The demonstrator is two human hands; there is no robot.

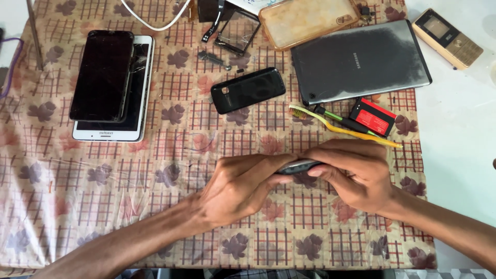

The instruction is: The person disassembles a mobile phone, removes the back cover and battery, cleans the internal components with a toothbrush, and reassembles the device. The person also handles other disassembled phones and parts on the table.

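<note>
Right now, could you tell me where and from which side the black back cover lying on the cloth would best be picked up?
Probably across the long edges of the black back cover, near its middle, coming from above. It lies flat and tilted on the tablecloth, and its narrow width suits a pinch. The screwdriver bit and tablet lie apart from it, leaving both long sides free for the fingers.

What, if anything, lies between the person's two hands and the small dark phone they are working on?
Nothing visible does. Both the left hand and the right hand already grip the small dark phone directly, above the patterned cloth. The yellow toothbrush and red battery lie apart, farther up the table.
</note>
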